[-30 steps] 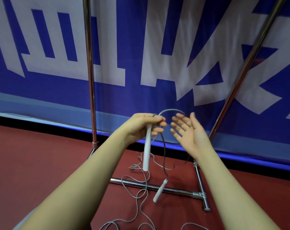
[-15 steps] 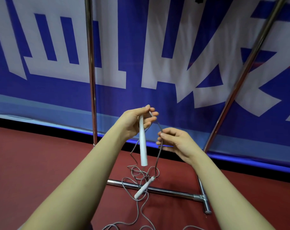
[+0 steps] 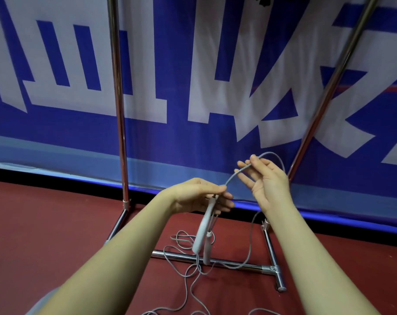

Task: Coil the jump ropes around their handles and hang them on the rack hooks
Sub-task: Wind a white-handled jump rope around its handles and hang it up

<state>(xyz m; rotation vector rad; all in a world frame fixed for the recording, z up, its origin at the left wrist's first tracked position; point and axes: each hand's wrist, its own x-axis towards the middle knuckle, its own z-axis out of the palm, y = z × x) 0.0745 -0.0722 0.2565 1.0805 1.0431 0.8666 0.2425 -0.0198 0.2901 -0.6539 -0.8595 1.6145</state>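
Dark red flooring (image 3: pixel 45 235) runs back to a blue banner (image 3: pixel 170 137) bearing large white characters. Chrome rack (image 3: pixel 119 110): two uprights rise in front of the banner, joined low down by a horizontal base bar that lies on the floor. Left hand (image 3: pixel 202 196): fingers curled, grip closed around the top of a white handle (image 3: pixel 202 228) that hangs downward from it. Second white handle (image 3: pixel 207 248): hangs just beside the first, a little lower, its tip in front of the base bar. Grey rope (image 3: pixel 238 173): arcs upward from the left hand to the right hand (image 3: pixel 268 180), then loops over and falls behind that hand toward the floor. Right hand: raised higher than the left, palm toward the camera, thumb and forefinger pinching the rope, remaining fingers spread. Slack rope lies in loose tangled loops on the floor around and in front of the base bar.
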